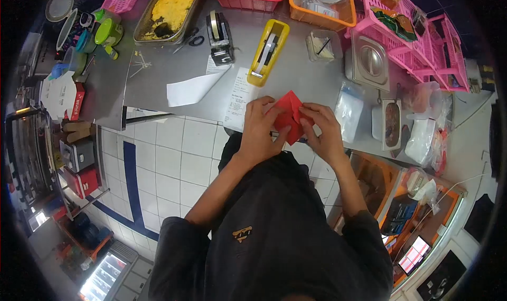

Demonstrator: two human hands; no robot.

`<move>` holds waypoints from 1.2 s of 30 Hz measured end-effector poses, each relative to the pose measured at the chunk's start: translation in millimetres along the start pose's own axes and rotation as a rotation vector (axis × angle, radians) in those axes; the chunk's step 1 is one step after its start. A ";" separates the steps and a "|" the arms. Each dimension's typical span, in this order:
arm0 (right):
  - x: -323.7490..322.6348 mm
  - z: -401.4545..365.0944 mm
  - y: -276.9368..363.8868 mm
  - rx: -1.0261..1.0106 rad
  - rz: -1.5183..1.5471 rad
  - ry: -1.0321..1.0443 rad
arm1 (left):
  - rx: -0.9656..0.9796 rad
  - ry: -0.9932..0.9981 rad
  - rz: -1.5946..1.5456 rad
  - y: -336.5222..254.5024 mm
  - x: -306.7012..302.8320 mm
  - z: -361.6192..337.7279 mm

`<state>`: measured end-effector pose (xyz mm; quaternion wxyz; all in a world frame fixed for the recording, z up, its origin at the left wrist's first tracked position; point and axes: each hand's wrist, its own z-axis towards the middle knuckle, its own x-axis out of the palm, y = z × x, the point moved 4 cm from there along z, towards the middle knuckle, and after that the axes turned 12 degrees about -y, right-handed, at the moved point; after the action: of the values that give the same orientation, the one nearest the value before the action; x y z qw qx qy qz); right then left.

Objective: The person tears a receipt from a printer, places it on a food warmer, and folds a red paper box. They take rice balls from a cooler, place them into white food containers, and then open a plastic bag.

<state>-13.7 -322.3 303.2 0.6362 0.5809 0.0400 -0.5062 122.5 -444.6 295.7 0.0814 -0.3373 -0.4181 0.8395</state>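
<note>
Red paper (289,107) near printed receipt (240,96)

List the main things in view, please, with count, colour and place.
Folded sheet: one, red, held at centre
Tape dispensers: two, yellow and black, beyond the sheet
Papers: at least two, white, left of the sheet
Tray of yellow food: one, silver, upper left
Scissors: one pair, black-handled, right of the tray
Baskets: several, red, orange, pink, along the top
Lidded container: one, silver, right side
Left hand: one, bare, on the sheet
Right hand: one, bare, on the sheet
</note>
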 end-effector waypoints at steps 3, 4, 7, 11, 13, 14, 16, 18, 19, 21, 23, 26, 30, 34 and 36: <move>-4.8 19.5 8.8 0.124 0.025 0.151 | -0.018 -0.088 0.093 -1.1 0.3 -3.4; -5.5 24.9 9.5 0.127 0.024 0.148 | -0.166 -0.069 0.024 2.8 4.3 -11.1; -1.3 28.8 9.9 0.089 -0.047 0.309 | -0.247 0.007 -0.052 -3.2 12.5 -25.5; -0.4 25.1 8.8 0.104 -0.122 0.396 | -0.150 0.031 -0.019 -10.0 13.3 -21.6; -0.6 23.2 7.9 0.169 -0.092 0.398 | -0.155 0.022 0.005 -13.1 8.6 -18.8; -0.9 23.8 7.4 0.205 -0.058 0.399 | -0.174 0.031 -0.009 -13.7 6.9 -16.6; -1.3 26.5 7.1 0.237 -0.021 0.398 | -0.189 0.038 -0.018 -13.3 5.6 -14.0; -0.3 28.3 5.3 0.279 -0.003 0.451 | -0.183 0.061 -0.001 -13.5 5.9 -13.8; 1.2 28.5 2.2 0.281 -0.002 0.447 | -0.180 0.064 -0.002 -15.5 5.3 -12.7; 7.4 28.6 3.7 0.088 0.075 0.468 | -0.290 0.045 -0.114 -16.9 2.3 -10.2; 7.8 34.3 12.2 0.144 0.022 0.524 | -0.327 0.043 -0.132 -10.7 4.9 -13.7; 10.1 33.3 3.0 0.174 0.017 0.564 | -0.442 0.040 -0.178 -6.8 3.6 -13.9; 12.5 28.3 -10.2 0.159 0.151 0.501 | -0.511 0.067 -0.196 -2.6 4.7 -14.0; 18.5 23.4 -7.9 0.247 0.156 0.465 | -0.522 0.084 -0.213 -1.6 6.4 -13.2; 21.2 20.2 -8.4 0.186 0.069 0.381 | -0.534 0.105 -0.210 -1.9 7.4 -13.4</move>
<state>-20.1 -349.1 290.2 0.5779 0.7232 0.0925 -0.3666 125.1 -431.5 287.8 0.0979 -0.3447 -0.6521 0.6681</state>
